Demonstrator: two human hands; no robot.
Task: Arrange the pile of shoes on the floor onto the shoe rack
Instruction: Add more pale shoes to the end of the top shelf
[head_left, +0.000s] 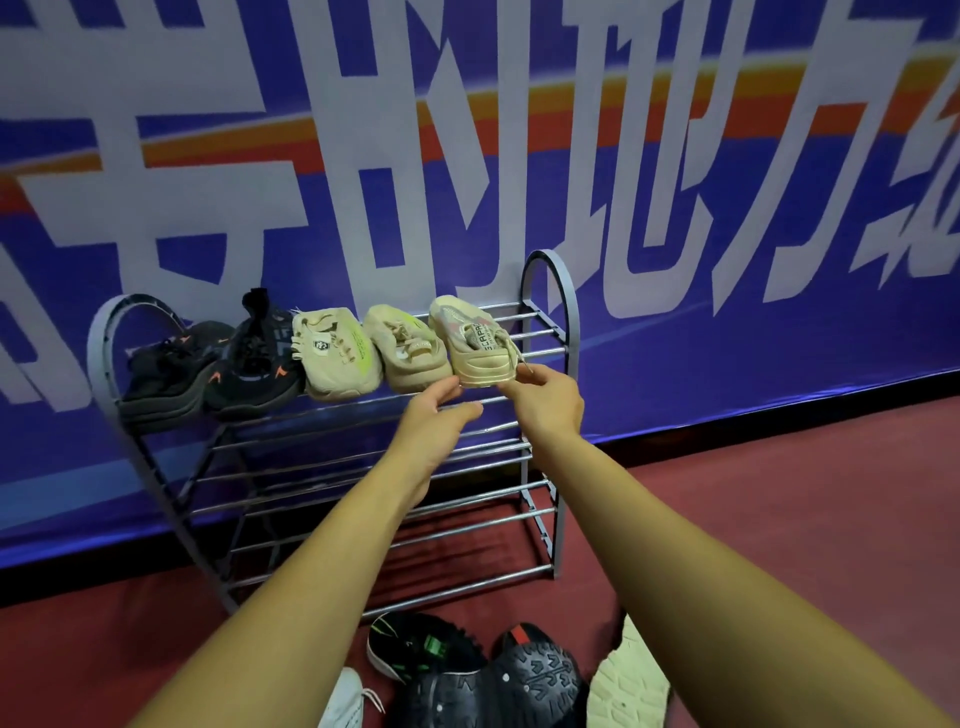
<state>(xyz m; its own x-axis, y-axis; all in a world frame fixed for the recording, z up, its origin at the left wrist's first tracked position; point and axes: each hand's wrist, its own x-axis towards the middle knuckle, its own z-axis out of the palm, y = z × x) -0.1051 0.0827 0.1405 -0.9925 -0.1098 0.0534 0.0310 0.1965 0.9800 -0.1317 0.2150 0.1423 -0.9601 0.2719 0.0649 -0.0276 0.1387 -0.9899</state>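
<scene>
Backdrop: blue banner wall.
Rack: grey metal tiered shoe rack, centre frame.
Pile: dark-soled loose shoes, bottom edge.
Shoe: beige knit sneaker, top tier's right end.
Hands: left hand touches its heel, fingers relaxed; right hand pinches it.
Advice: square the heel with its neighbours.

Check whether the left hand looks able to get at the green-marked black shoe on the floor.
Probably yes. The left hand only touches the beige shoe on the rack, gripping nothing, and the green-marked shoe lies uncovered on the floor just below that arm.
</scene>
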